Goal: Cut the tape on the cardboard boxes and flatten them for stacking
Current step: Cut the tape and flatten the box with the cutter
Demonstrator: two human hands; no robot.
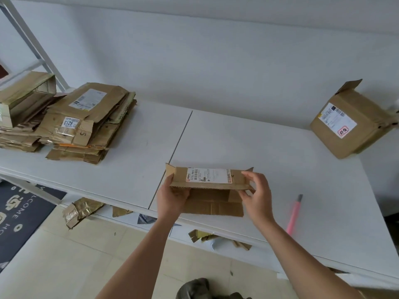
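A small brown cardboard box [207, 192] with a white shipping label stands open toward me near the front edge of the white table [129, 152]. My left hand [171, 196] grips its left end, thumb on the outside. My right hand [258, 195] pinches its right end at the top edge. A pink utility knife [294, 213] lies on the table to the right of my right hand, apart from it. A stack of flattened boxes [84, 124] sits at the left of the table. Another taped box [350, 119] with a label rests at the far right.
More folded cardboard [23, 106] lies at the far left by a white shelf frame [32, 44]. Cardboard and tape scraps [81, 210] litter the tiled floor under the table. A dark doormat [19, 214] lies at the lower left.
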